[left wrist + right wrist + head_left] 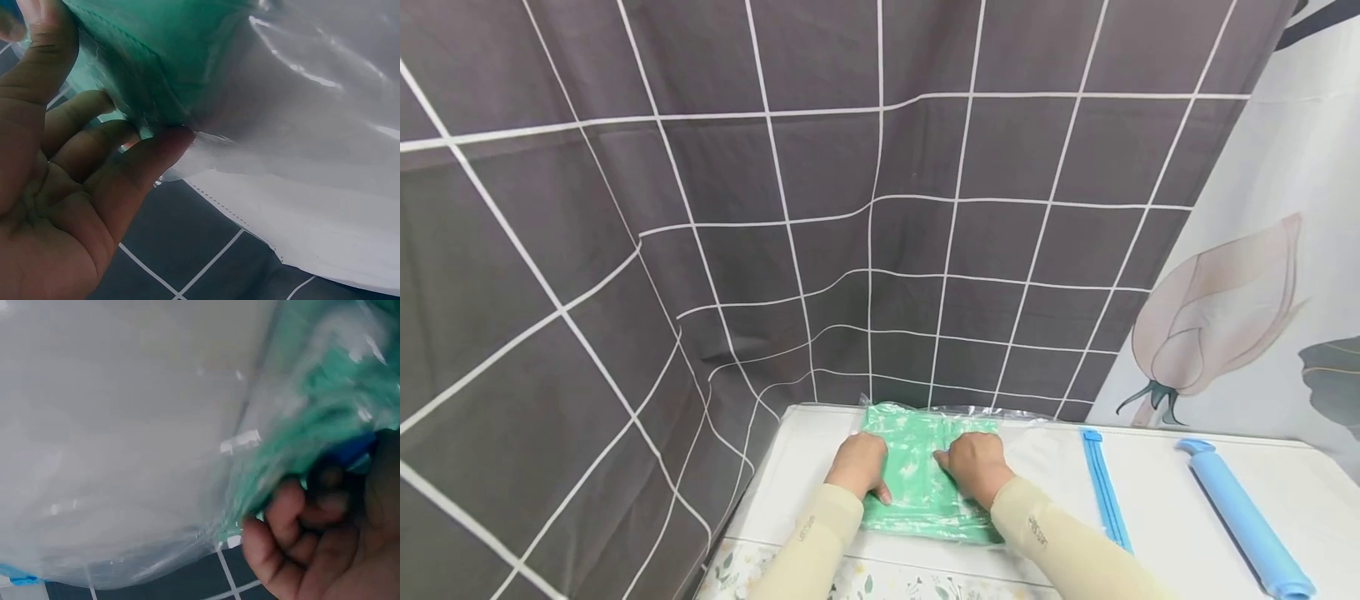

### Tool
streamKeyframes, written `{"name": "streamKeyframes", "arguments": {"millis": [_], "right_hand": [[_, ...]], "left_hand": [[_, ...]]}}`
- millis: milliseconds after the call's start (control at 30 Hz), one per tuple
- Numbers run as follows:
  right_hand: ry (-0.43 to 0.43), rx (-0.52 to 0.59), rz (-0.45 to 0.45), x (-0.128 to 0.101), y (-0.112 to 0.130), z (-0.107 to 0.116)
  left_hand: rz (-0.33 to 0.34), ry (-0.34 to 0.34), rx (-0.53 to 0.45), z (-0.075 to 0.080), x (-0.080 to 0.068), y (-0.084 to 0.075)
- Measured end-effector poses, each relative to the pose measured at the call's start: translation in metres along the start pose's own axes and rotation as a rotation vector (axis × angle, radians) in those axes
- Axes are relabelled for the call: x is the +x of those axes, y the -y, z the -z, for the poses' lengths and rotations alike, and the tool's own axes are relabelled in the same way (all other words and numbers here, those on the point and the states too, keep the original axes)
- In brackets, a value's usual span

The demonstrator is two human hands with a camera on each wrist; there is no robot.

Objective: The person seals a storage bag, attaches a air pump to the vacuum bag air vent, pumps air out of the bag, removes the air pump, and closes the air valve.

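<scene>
Pressing down near the table's (1150,467) front left corner, the left hand (857,465) and right hand (976,467) rest knuckles-up on the green folded cloth (917,483) inside a clear plastic bag (1030,454); both hands have fingers curled against it, though whether they pinch it I cannot tell. Both cream sleeves (1045,533) carry small print, unreadable. Right of the hands lie a blue zip strip (1103,487) and a blue pump (1243,517). Behind hangs a dark grid-patterned curtain (775,208).
</scene>
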State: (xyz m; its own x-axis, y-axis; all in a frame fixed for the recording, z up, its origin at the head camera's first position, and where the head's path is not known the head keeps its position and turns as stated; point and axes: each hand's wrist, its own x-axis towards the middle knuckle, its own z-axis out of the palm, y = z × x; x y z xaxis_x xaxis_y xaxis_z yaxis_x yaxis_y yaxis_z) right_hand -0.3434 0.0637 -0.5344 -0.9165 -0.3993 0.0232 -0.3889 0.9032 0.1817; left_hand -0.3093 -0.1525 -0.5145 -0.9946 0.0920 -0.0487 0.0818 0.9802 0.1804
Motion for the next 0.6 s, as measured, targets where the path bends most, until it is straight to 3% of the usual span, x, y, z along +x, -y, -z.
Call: {"name": "streamKeyframes", "arguments": {"millis": [100,267,467,600], "right_hand": [[0.003,0.01,0.067,-0.004,-0.008,0.008],[-0.073,-0.126,0.252,-0.012,-0.022,0.02],[-0.052,-0.211,0.371,-0.011,-0.026,0.017],[-0.035,-0.19,0.423,-0.007,-0.025,0.013]], "left_hand": [[0.007,0.005,-0.004,0.001,0.001,0.0],[0.012,0.003,-0.004,-0.001,0.004,0.003],[0.018,0.015,-0.023,-0.002,0.004,0.003],[0.001,0.007,-0.017,-0.001,0.001,0.002]]}}
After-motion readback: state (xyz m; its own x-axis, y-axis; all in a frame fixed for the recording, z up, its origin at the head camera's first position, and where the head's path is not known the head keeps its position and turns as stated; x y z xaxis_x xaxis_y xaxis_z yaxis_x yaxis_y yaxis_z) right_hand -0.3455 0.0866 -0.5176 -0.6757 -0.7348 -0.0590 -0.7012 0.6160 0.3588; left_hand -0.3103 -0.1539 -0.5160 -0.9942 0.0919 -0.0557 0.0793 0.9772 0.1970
